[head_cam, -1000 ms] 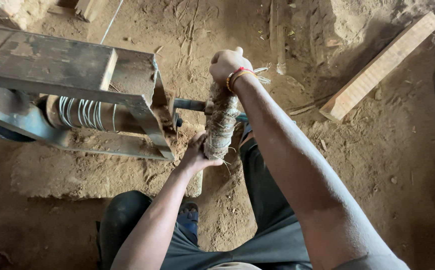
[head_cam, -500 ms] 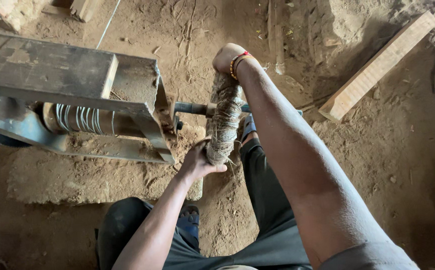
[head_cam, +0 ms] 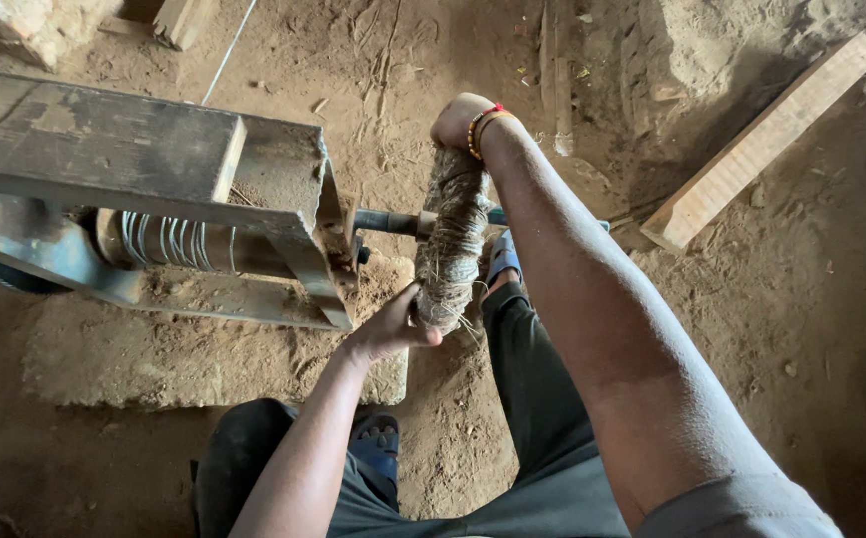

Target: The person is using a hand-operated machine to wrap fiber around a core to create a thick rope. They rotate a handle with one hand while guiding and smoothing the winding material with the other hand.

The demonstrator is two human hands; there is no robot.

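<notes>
Both hands are closed on a fibre-wrapped crank handle [head_cam: 451,244]: the right hand [head_cam: 461,120] is wrapped over its upper end, the left hand [head_cam: 393,327] is clamped round its lower end. The handle is fixed across a dark metal shaft [head_cam: 388,221] that runs into a worn metal frame [head_cam: 154,189], where a drum wound with wire [head_cam: 169,241] is seen. Compared with half a second ago, the handle is held much as it was, only slightly more upright, so the turn appears to be barely advancing. A wooden plank [head_cam: 761,139] lies well apart on the dirt floor [head_cam: 801,329].
</notes>
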